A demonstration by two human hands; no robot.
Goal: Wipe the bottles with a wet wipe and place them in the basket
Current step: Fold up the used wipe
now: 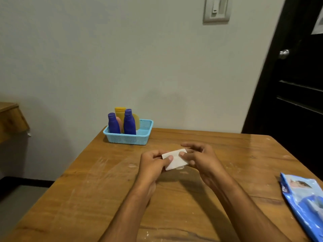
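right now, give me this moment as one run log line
left hand: pinches wet wipe | right hand: pinches wet wipe | bottles: upright in basket | wipes pack: table's right edge

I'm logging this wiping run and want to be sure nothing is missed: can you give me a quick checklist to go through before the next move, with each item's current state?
1. Wet wipe held: ok, pinched between left hand and right hand.
2. Bottles in the blue basket: ok, two purple bottles upright, yellow ones behind.
3. Bottles left on the table: ok, none in view.
4. Bottles actually wiped: cannot tell.
5. Wipes pack secure: not ok, it lies at the table's right edge.
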